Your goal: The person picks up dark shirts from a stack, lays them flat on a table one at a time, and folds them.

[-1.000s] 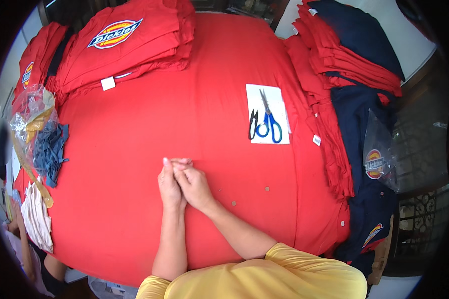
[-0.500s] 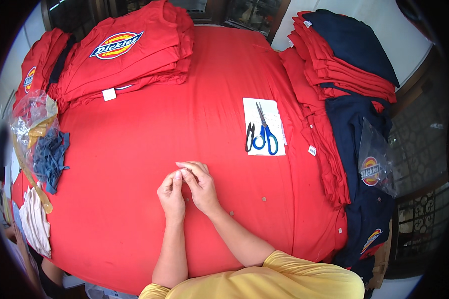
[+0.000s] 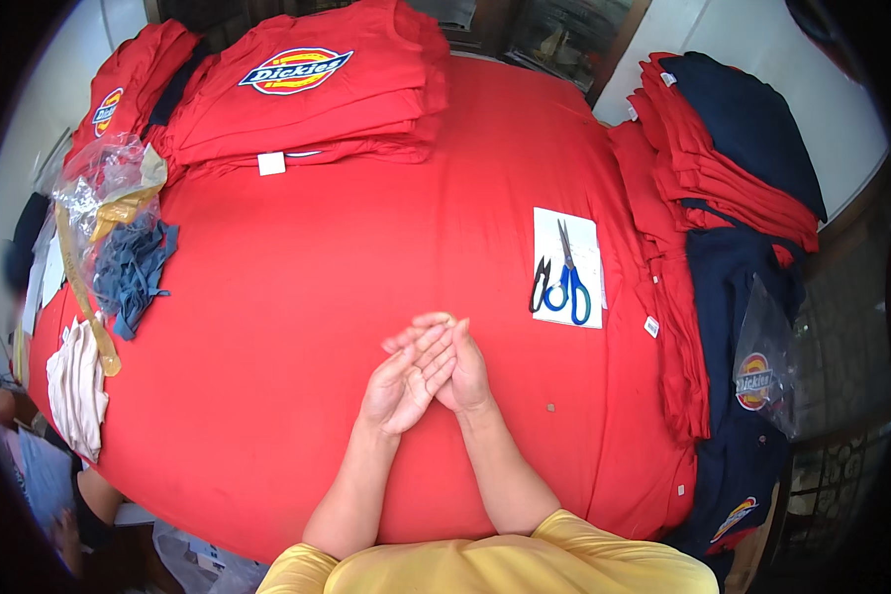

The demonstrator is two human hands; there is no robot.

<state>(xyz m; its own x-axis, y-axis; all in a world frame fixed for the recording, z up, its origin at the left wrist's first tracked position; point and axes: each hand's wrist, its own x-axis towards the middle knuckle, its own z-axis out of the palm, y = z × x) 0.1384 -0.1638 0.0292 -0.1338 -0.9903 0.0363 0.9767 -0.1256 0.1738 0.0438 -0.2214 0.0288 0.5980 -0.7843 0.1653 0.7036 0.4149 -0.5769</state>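
Observation:
Above the red cloth-covered table point(image 3: 267, 396), near its front middle, my two hands rest against each other. My left hand point(image 3: 398, 384) is turned partly palm up, its fingers stretched toward the right one. Overlapping it, my right hand point(image 3: 464, 374) has its thumb raised and its fingers crossing behind or over the left fingers, partly blurred. Nothing shows in either palm. To the right and farther off, blue-handled scissors point(image 3: 570, 287) lie with black thread snips point(image 3: 541, 285) on a white sheet of paper point(image 3: 586, 238).
Folded red shirts point(image 3: 297, 124) are stacked at the back left. More red and navy garments point(image 3: 752, 109) pile along the right, with a clear plastic bag point(image 3: 765, 366) on them. At left lie blue-grey fabric strips point(image 3: 132, 277), plastic wrapping point(image 3: 104, 178) and pale cloth point(image 3: 76, 386). Another person's arm point(image 3: 97, 500) shows lower left.
My fingertips were pinched together before; now the fingers have stretched out and the palms lie against each other. The view has shifted, so the table's things appear farther right.

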